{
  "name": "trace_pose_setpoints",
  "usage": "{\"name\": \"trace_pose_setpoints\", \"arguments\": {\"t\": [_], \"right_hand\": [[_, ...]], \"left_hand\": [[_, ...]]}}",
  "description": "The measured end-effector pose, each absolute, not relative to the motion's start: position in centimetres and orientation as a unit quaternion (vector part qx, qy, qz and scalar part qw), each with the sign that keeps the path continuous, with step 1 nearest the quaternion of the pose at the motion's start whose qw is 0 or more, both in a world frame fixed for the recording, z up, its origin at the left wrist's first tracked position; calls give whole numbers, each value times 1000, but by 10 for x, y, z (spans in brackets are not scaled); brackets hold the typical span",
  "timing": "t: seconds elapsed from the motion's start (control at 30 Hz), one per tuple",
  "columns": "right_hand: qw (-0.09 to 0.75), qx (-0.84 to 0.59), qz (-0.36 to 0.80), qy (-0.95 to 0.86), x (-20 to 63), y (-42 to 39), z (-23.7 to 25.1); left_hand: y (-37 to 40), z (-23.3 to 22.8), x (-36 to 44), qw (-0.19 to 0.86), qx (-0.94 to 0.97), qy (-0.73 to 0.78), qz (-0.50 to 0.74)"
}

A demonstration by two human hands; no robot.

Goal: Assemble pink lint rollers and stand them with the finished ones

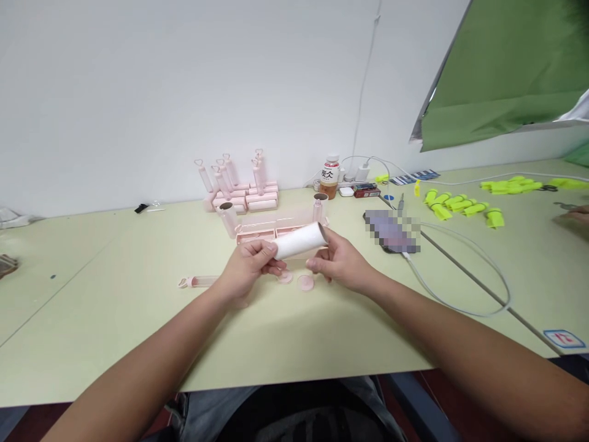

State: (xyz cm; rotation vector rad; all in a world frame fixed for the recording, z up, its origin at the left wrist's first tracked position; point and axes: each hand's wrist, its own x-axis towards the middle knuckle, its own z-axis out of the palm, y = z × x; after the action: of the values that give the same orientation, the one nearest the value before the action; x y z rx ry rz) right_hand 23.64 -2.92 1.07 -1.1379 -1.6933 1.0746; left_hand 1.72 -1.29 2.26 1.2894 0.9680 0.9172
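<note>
My left hand (255,264) is closed around the left end of a white lint roll (300,241) with a cardboard core, held tilted above the table. At its right end is my right hand (343,261), the index finger by the rim and the thumb stretched out below, apart from the roll. Beneath lie two round pink caps (305,282). Left of my left hand rests a pink handle (202,282) with a heart-shaped loop. Just behind the roll are open pink cases (255,236), partly hidden, flanked by an upright roll (227,220) and another upright roll (321,206).
Pink cases (262,201) and heart-topped handles (222,179) stand along the wall. A labelled bottle (330,178) stands beside chargers. To the right lie a phone (391,232) on a white cable (460,312) and several yellow pieces (460,204). Another person's hand (578,213) shows at the right edge.
</note>
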Motion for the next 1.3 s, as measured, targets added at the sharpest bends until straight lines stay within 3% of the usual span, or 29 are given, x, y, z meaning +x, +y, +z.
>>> {"name": "trace_pose_setpoints", "arguments": {"t": [0.1,0.2,0.27,0.33,0.47,0.57,1.07,1.3], "right_hand": [[504,-425,435,-613,237,-31,19],[560,-484,316,-593,250,-23,26],[544,-541,220,-603,262,-13,29],[475,-599,172,-622,271,-4,29],[331,-663,156,-653,277,6,24],[298,-673,159,-658,278,9,20],[304,-659,206,-656,283,16,11],[369,-686,145,-610,287,15,22]], "left_hand": [[-27,21,31,530,657,431,319],[-47,20,39,300,838,408,203],[-60,17,43,164,897,394,113],[-70,13,46,112,906,407,39],[-73,8,57,125,886,445,-48],[-69,7,69,126,878,457,-63],[-58,5,107,74,849,521,-53],[-56,25,98,49,863,502,-40]]}}
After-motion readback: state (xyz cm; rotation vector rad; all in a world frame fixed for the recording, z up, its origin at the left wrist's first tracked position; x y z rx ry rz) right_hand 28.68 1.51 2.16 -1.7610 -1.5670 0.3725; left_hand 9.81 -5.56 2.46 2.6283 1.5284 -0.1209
